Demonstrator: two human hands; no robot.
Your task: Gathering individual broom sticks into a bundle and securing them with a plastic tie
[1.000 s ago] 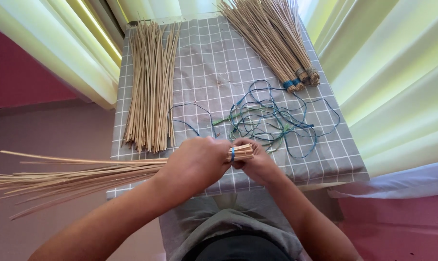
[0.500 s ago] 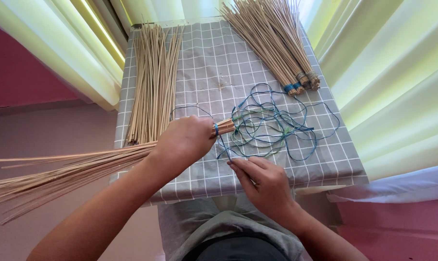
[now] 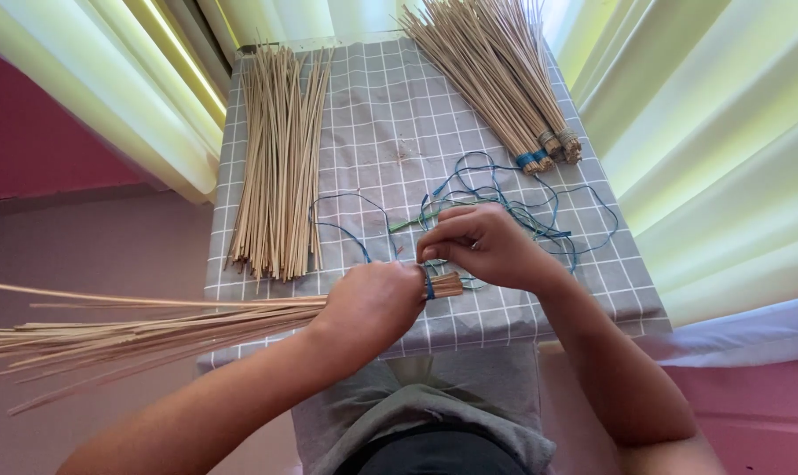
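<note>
**Sticks in one fist, blue string at the end**

Sticks fill my view. I see the left hand [image 3: 373, 303] closed tight around a bundle of thin sticks [image 3: 153, 330]. The bundle is over the near edge of the table [image 3: 373, 114]. Its long loose ends fan out far to the left, past the table and over the floor. The short cut end [image 3: 447, 284] pokes out of the fist to the right. A band of blue string [image 3: 428, 283] goes around it there.

The right hand [image 3: 487, 246] is just beside that end. Its fingers are pinched together right above the band. I think they pinch a bit of string, but it is too thin for me to be sure.

I think the sticks are very light, dry and stiff. They can bend a little, and one alone could snap. Loose ones slide apart fast. So the best place to hold is near the tied end, with the whole fist around them, like the left grip does.

More blue strings [image 3: 522, 207] lie in a tangle on the grey checked cloth. A loose pile of sticks [image 3: 280, 158] lies on the left of the table. Tied bundles [image 3: 505, 88] lie at the far right.
</note>
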